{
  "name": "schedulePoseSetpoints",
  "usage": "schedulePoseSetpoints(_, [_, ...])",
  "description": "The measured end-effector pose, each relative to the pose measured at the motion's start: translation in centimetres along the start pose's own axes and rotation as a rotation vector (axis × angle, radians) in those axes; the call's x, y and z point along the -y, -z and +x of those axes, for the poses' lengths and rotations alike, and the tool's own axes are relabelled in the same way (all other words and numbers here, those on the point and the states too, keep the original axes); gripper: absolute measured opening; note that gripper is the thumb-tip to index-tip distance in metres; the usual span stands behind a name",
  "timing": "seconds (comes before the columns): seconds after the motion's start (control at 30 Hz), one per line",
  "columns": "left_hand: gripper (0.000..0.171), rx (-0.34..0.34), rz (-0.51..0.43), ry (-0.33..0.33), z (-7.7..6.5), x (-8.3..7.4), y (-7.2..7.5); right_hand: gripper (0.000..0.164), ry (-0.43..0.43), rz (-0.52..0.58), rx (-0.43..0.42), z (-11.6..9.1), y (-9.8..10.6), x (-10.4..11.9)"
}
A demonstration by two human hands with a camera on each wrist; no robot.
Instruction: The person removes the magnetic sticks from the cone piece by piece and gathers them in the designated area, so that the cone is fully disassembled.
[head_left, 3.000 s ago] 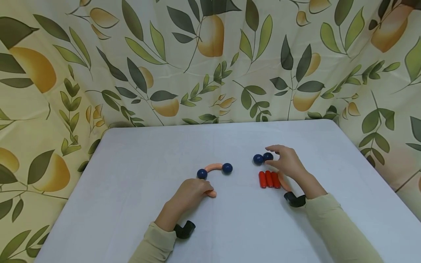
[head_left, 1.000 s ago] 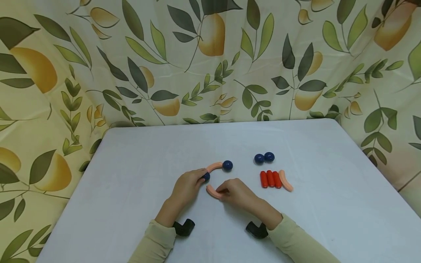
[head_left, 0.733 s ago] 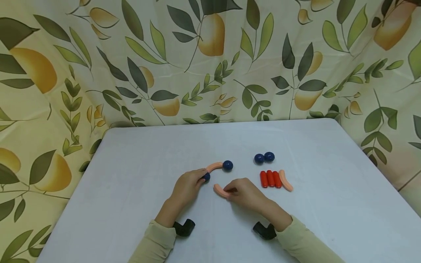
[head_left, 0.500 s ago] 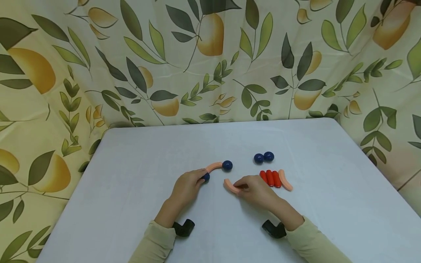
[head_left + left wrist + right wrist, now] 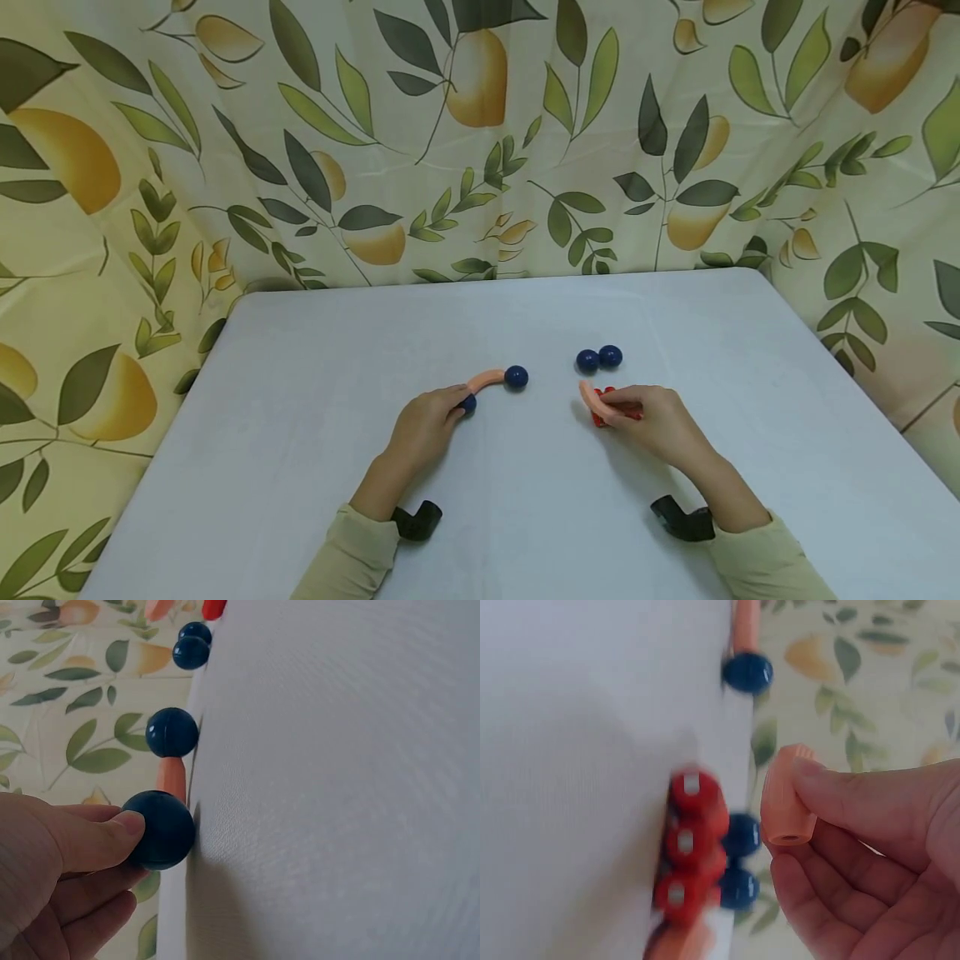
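My left hand [image 5: 423, 425] pinches a blue ball [image 5: 161, 832] between thumb and fingers. A curved peach rod [image 5: 487, 379] runs from that ball to a second blue ball [image 5: 516, 377]; all three rest on the white table. My right hand [image 5: 660, 421] pinches another curved peach rod [image 5: 787, 799] and holds it above the table, a hole showing in its near end. Below and behind this hand lie three short red rods [image 5: 682, 844], partly covered in the head view. One more peach rod [image 5: 679, 945] is beside them, blurred in the right wrist view and hidden in the head view.
Two more blue balls [image 5: 599, 358] sit side by side beyond the red rods. The white table [image 5: 337, 333] ends at a leaf-and-fruit patterned curtain [image 5: 525, 167]. Each wrist wears a black camera mount [image 5: 418, 521].
My left hand has gone from the lower peach rod to the blue ball. My right hand left the ball pair, gripped that peach rod and carried it rightward over the red rods.
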State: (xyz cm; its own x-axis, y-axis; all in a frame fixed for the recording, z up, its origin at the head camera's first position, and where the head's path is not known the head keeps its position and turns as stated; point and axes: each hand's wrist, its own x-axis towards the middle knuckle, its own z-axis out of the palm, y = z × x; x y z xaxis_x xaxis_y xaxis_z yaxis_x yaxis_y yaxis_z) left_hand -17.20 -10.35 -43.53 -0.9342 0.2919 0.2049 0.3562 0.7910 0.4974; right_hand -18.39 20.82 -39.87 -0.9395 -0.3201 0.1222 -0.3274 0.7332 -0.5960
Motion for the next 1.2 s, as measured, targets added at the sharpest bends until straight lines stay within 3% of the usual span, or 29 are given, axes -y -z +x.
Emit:
schedulePoseSetpoints(0.1, [0.032,0.024,-0.016,0.016,0.0,-0.1,0.0,0.026,-0.087,0.008,0.007,-0.3,1.0,-0.9])
schedulePoseSetpoints(0.3, [0.031,-0.005,0.017,-0.007,0.0,0.1,0.0,0.029,-0.195,0.011,0.008,-0.6,2.5,-2.1])
schedulePoseSetpoints(0.8, [0.031,-0.012,0.044,-0.027,0.0,0.2,-0.2,0.034,-0.310,-0.015,0.047,-0.8,3.2,-5.7])
schedulePoseSetpoints(1.2, [0.031,-0.025,0.042,-0.028,0.0,0.2,-0.2,0.029,-0.397,-0.073,0.123,-0.6,3.2,-6.0])
